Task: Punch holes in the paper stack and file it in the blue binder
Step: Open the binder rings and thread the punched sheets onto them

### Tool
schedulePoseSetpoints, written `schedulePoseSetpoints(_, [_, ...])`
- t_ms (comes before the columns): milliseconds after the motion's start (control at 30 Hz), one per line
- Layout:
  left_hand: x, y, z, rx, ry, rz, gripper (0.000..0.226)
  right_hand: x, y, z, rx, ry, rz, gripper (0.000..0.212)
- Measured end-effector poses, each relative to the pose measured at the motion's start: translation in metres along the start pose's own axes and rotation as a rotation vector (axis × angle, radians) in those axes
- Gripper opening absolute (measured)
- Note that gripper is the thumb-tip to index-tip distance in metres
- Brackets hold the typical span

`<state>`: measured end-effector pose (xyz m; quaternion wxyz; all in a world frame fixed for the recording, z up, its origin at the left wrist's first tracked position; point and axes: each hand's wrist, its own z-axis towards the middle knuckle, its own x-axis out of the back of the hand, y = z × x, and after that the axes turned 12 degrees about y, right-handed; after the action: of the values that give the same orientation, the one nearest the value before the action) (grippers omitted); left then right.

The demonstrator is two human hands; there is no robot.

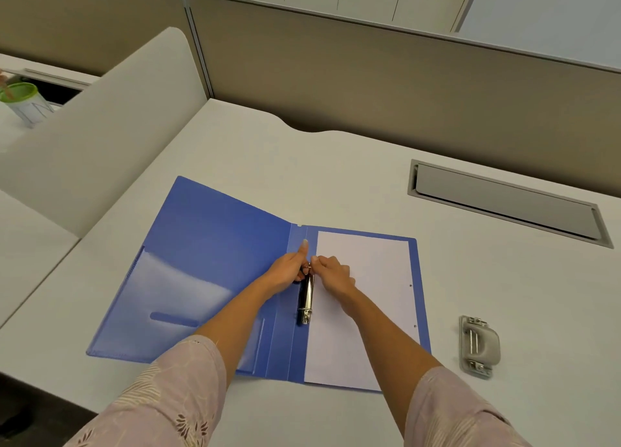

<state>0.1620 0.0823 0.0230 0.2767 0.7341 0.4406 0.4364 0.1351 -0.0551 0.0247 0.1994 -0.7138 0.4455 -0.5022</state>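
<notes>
White desk (302,164), beige cubicle partitions (369,77) behind. One blue binder (215,245) lay open, one paper stack (366,299) on the flap under your right hand (332,275). Your left hand (287,272) gripped the single ring clip (306,297), right fingers pinching its ring. One hole punch (480,346) sat well right of them.

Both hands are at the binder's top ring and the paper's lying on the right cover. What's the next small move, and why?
Probably pull the top ring apart. The left hand and right hand both pinch it, and the lower ring looks closed. The paper lies loose on the binder, its holes along the edge away from the rings, so nothing is threaded yet.
</notes>
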Motion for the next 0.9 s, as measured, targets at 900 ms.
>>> schedulePoseSetpoints(900, [-0.0010, -0.0027, -0.0071, -0.036, 0.018, -0.159, 0.050, 0.0015, 0.0073, -0.0033, 0.031, 0.014, 0.179, 0.032])
